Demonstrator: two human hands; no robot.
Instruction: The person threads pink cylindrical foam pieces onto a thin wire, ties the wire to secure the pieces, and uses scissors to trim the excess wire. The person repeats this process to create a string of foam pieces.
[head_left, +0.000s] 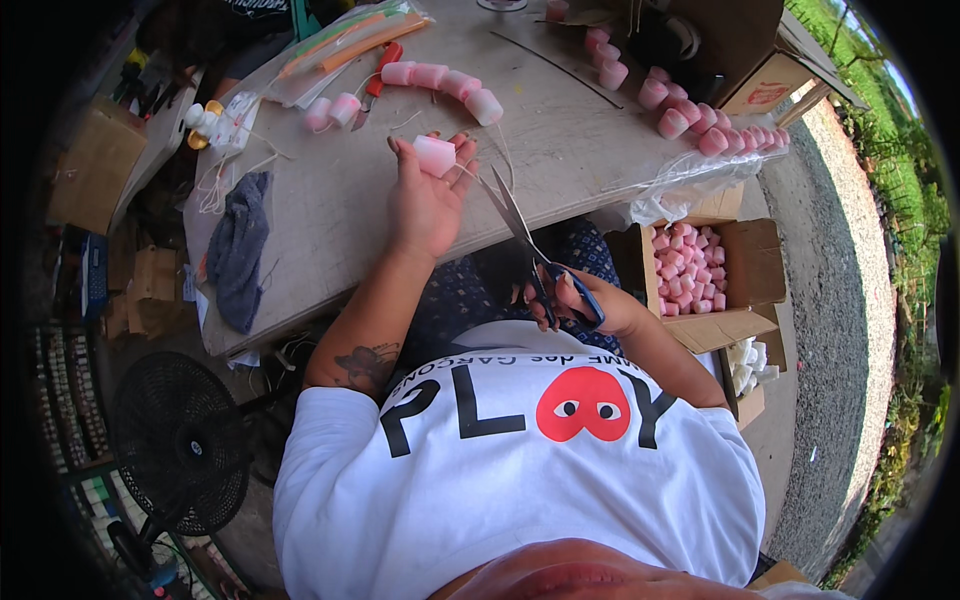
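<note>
My left hand [425, 200] pinches a small pink cylinder [435, 155] in its fingertips above the bench [330, 200]; a thin string [500, 160] trails from it. My right hand [590, 305] closes through the handles of the scissors [525, 235], blades parted toward the string. A clean cut, I judge, wants the string taut and deep between the blades.

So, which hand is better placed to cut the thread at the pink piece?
The right hand, probably: it holds the scissors, blades open and pointing at the pink piece gripped in the left hand.
</note>
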